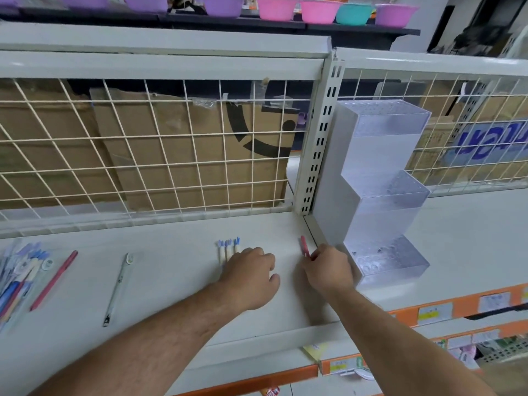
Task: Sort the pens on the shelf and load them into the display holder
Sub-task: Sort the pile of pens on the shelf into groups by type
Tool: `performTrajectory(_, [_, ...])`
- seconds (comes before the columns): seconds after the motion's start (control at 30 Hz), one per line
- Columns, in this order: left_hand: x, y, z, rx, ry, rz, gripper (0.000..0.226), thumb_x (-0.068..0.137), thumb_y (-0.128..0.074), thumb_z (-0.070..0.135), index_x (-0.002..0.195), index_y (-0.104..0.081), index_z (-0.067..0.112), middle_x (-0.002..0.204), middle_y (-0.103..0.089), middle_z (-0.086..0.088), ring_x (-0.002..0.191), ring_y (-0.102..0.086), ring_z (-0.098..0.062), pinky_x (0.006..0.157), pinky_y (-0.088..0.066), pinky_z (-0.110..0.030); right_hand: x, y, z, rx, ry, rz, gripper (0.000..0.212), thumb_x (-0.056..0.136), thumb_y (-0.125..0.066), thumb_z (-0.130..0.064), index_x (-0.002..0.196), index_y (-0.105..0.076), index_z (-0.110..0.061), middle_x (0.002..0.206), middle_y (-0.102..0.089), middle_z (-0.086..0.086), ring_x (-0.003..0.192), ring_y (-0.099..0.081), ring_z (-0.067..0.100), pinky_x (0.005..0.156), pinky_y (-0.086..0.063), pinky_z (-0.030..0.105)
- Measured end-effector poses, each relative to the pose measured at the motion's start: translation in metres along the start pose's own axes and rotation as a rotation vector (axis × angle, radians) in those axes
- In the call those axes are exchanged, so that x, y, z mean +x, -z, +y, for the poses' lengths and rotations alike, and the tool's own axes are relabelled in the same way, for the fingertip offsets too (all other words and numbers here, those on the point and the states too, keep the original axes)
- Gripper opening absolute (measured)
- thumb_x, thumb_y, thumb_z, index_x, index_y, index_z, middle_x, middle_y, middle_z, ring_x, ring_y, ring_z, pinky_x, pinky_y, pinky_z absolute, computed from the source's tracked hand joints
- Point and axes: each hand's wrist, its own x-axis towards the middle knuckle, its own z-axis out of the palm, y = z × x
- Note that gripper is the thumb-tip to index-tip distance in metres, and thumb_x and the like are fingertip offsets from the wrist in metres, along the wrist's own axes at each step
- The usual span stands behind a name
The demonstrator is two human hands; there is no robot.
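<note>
Both forearms are bare and hairy, sleeveless in view, with no rings or watch on either hand.

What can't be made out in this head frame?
- Blue-capped pens: lower barrels hidden under the left hand.
- Red pen: only its tip shows; the right hand covers the rest.
- Pen pile: cut off by the left edge and blurred, so no count.
- Display holder: frosted walls, contents unclear.
- Price labels: too small to read.
</note>
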Motion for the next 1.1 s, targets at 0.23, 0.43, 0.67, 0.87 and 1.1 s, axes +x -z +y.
performTrajectory(0.23, [0.001, -0.003, -0.003, 0.049, 0.035, 0.02, 0.027, 0.093, -0.046, 0.042, 0.109, -0.061, 0.027, 0.112, -0.058, 0.007, 0.111, -0.048, -0.017, 0.103, -0.027, -0.041, 0.001, -0.002, 0.001, -0.101, 0.087, 0.023, 0.035, 0.1, -0.043, -0.043, 0.091, -0.063, -0.016, 0.085, -0.069, 0.004, 0.079, -0.068, 0.028, 0.073, -0.058, 0.039])
performTrajectory(0.43, [-0.003, 0.006, -0.012, 0.062, 0.032, 0.058, 0.03, 0.094, -0.047, 0.04, 0.114, -0.061, 0.024, 0.117, -0.059, 0.004, 0.115, -0.049, -0.02, 0.097, -0.038, -0.034, -0.01, -0.012, -0.013, -0.232, 0.434, 0.062, 0.028, 0.092, -0.056, -0.032, 0.114, -0.064, -0.017, 0.111, -0.063, 0.003, 0.105, -0.06, 0.026, 0.078, -0.051, 0.034])
performTrajectory(0.67, [-0.041, 0.029, -0.051, 0.07, 0.148, 0.105, 0.021, 0.092, -0.046, 0.037, 0.1, -0.058, 0.022, 0.11, -0.059, 0.002, 0.11, -0.048, -0.023, 0.089, -0.038, -0.035, -0.045, -0.044, -0.062, -0.33, 0.681, -0.05, 0.032, 0.086, -0.059, -0.037, 0.112, -0.066, -0.021, 0.112, -0.064, -0.001, 0.104, -0.057, 0.023, 0.087, -0.046, 0.035])
performTrajectory(0.87, [-0.085, 0.047, -0.114, 0.064, 0.24, 0.135, 0.032, 0.092, -0.049, 0.04, 0.118, -0.059, 0.024, 0.119, -0.059, 0.003, 0.115, -0.049, -0.021, 0.095, -0.041, -0.036, -0.077, -0.079, -0.122, -0.293, 0.785, -0.106, 0.032, 0.087, -0.059, -0.033, 0.114, -0.065, -0.018, 0.111, -0.065, 0.002, 0.106, -0.058, 0.026, 0.081, -0.044, 0.032])
performTrajectory(1.1, [-0.145, 0.085, -0.202, 0.073, 0.306, 0.156, 0.03, 0.093, -0.048, 0.039, 0.117, -0.057, 0.023, 0.117, -0.061, 0.002, 0.109, -0.053, -0.022, 0.091, -0.045, -0.036, -0.132, -0.131, -0.205, -0.277, 0.879, -0.173, 0.028, 0.088, -0.055, -0.035, 0.109, -0.067, -0.021, 0.113, -0.067, -0.002, 0.11, -0.059, 0.025, 0.088, -0.048, 0.032])
